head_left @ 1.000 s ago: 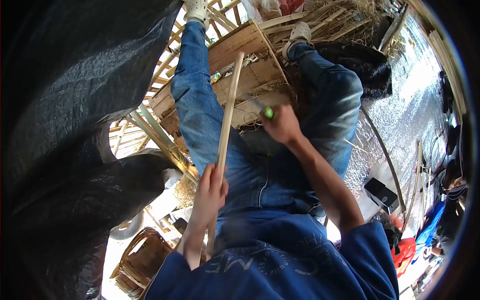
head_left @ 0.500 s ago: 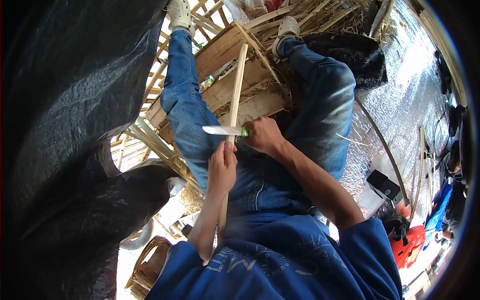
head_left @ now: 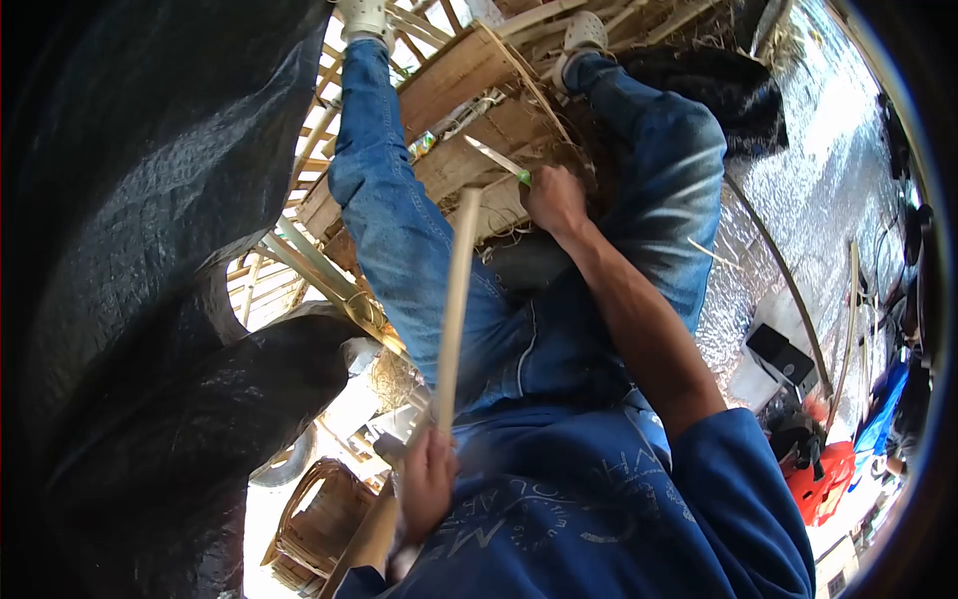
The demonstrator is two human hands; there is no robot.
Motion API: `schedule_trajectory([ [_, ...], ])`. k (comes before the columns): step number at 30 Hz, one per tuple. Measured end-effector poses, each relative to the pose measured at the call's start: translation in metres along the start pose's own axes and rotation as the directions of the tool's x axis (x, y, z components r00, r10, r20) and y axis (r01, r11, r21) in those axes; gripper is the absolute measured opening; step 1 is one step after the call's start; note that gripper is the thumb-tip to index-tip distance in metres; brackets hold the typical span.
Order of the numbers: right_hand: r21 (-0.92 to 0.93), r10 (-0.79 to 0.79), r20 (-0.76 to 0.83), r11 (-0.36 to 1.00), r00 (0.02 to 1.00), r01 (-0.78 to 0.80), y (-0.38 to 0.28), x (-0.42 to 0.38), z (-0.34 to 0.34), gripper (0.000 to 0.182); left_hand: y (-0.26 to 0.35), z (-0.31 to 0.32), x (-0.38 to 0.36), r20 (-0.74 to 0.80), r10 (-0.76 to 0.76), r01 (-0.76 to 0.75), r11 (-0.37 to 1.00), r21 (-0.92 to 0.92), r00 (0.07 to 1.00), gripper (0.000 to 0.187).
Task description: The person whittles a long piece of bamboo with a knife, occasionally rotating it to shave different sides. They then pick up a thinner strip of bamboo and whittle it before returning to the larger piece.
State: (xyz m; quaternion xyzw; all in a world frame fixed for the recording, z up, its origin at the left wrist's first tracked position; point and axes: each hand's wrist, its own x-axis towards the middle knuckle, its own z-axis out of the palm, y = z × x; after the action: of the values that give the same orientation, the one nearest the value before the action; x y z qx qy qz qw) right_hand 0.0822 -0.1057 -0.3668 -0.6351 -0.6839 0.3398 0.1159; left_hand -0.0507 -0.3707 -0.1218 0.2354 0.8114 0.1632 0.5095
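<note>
A long pale wooden strip (head_left: 456, 299) stands out from my left hand (head_left: 429, 477), whose fingers are closed round its lower part near my belly. Slight motion blur covers the strip and that hand. My right hand (head_left: 555, 200) is closed round the green handle of a knife (head_left: 496, 158), out between my knees. The blade points up and left, beyond the strip's far end and apart from it. Under the knife lie wooden boards (head_left: 449, 85) with thin shavings.
Black plastic sheeting (head_left: 170, 200) hangs along the left. A woven basket (head_left: 314, 519) stands at the lower left. On the right, silvery sheeting (head_left: 808, 170) covers the ground, with a dark boxy object (head_left: 780, 354) and a red item (head_left: 826, 479). Bamboo slats (head_left: 319, 275) lie left of my leg.
My left hand has drawn back toward my belly with the strip. My right hand has moved forward with the knife, and the blade has come off the strip.
</note>
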Motion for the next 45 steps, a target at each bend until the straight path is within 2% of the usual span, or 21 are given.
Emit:
schedule_trajectory([
  [3,0.021,0.011,-0.056,1.0,0.998,-0.01,-0.02,-0.01,-0.015,0.024,-0.021,0.0,0.029,-0.089,0.031,-0.037,0.997,-0.074,0.996,0.032],
  [5,0.16,-0.076,-0.042,0.984,0.996,0.081,-0.031,-0.03,-0.031,0.019,-0.003,0.004,0.053,-0.084,0.133,-0.132,0.991,0.015,0.988,0.03],
  [7,0.124,-0.181,0.05,0.977,0.982,0.174,-0.034,-0.051,-0.035,0.017,0.018,0.017,0.081,-0.113,0.274,-0.255,0.954,0.157,0.955,0.02],
  [9,0.097,-0.274,0.14,0.96,0.952,0.262,-0.036,-0.065,-0.035,0.015,0.021,0.039,0.118,-0.158,0.636,-0.541,0.742,0.397,0.756,0.015],
  [11,0.094,-0.387,0.112,0.921,0.915,0.378,-0.035,-0.07,-0.03,0.018,0.037,0.058,0.148,-0.127,0.727,-0.618,0.651,0.441,0.675,0.012],
  [13,0.089,-0.353,0.148,0.935,0.924,0.343,-0.034,-0.066,-0.033,0.018,0.048,0.068,0.164,-0.084,0.733,-0.601,0.613,0.514,0.675,0.011],
  [16,0.052,-0.335,0.154,0.942,0.93,0.331,-0.025,-0.058,-0.028,0.019,0.059,0.075,0.172,-0.023,0.67,-0.577,0.656,0.487,0.742,0.012],
  [18,-0.033,-0.342,0.227,0.933,0.912,0.358,-0.026,-0.056,-0.022,0.019,0.057,0.071,0.166,-0.041,0.591,-0.533,0.753,0.385,0.805,0.015],
  [21,-0.012,-0.379,0.233,0.92,0.896,0.392,-0.035,-0.056,-0.014,0.019,0.053,0.062,0.154,-0.067,0.534,-0.435,0.748,0.501,0.843,0.015],
  [22,-0.005,-0.382,0.241,0.919,0.892,0.395,-0.034,-0.055,-0.01,0.019,0.05,0.06,0.149,-0.084,0.507,-0.416,0.781,0.467,0.858,0.016],
  [26,-0.052,-0.423,0.292,0.888,0.858,0.456,-0.035,-0.052,0.003,0.018,0.036,0.056,0.135,-0.127,0.44,-0.339,0.819,0.463,0.889,0.016],
  [28,-0.074,-0.401,0.307,0.894,0.863,0.442,-0.032,-0.046,0.003,0.018,0.027,0.057,0.13,-0.092,0.52,-0.416,0.766,0.49,0.849,0.018],
  [30,-0.137,-0.306,0.242,0.929,0.921,0.345,-0.025,-0.036,0.001,0.019,0.028,0.054,0.114,-0.075,0.46,-0.382,0.807,0.45,0.885,0.018],
  [31,-0.134,-0.303,0.247,0.93,0.92,0.342,-0.024,-0.035,0.005,0.019,0.025,0.052,0.104,-0.052,0.398,-0.344,0.845,0.41,0.916,0.017],
  [33,-0.182,-0.305,0.242,0.918,0.921,0.352,-0.026,-0.03,0.005,0.018,0.012,0.046,0.092,-0.05,0.45,-0.392,0.823,0.411,0.891,0.017],
  [34,-0.181,-0.304,0.242,0.919,0.921,0.351,-0.02,-0.024,0.011,0.018,0.011,0.042,0.084,-0.032,0.385,-0.34,0.849,0.405,0.922,0.018],
  [36,-0.081,-0.032,0.114,0.996,0.993,0.042,-0.002,-0.006,0.022,0.017,-0.002,0.034,0.058,-0.015,0.316,-0.284,0.871,0.4,0.949,0.02],
  [38,-0.09,-0.032,0.062,0.995,0.998,0.037,0.007,0.01,0.006,0.018,-0.024,0.022,0.026,0.137,0.214,-0.249,0.91,0.333,0.967,0.024],
  [41,-0.066,0.017,-0.001,0.998,1.0,-0.017,0.0,0.001,0.008,0.02,-0.032,0.011,0.009,0.028,0.168,-0.17,0.948,0.269,0.985,0.029],
  [42,-0.033,0.046,-0.017,0.998,0.999,-0.046,-0.004,0.001,0.008,0.022,-0.029,0.009,0.011,0.044,0.068,-0.078,0.949,0.305,0.997,0.02],
  [45,0.091,0.058,-0.048,0.994,0.997,-0.054,-0.023,-0.015,-0.024,0.025,-0.011,0.016,0.031,0.047,0.136,-0.143,0.957,0.253,0.99,0.021],
])
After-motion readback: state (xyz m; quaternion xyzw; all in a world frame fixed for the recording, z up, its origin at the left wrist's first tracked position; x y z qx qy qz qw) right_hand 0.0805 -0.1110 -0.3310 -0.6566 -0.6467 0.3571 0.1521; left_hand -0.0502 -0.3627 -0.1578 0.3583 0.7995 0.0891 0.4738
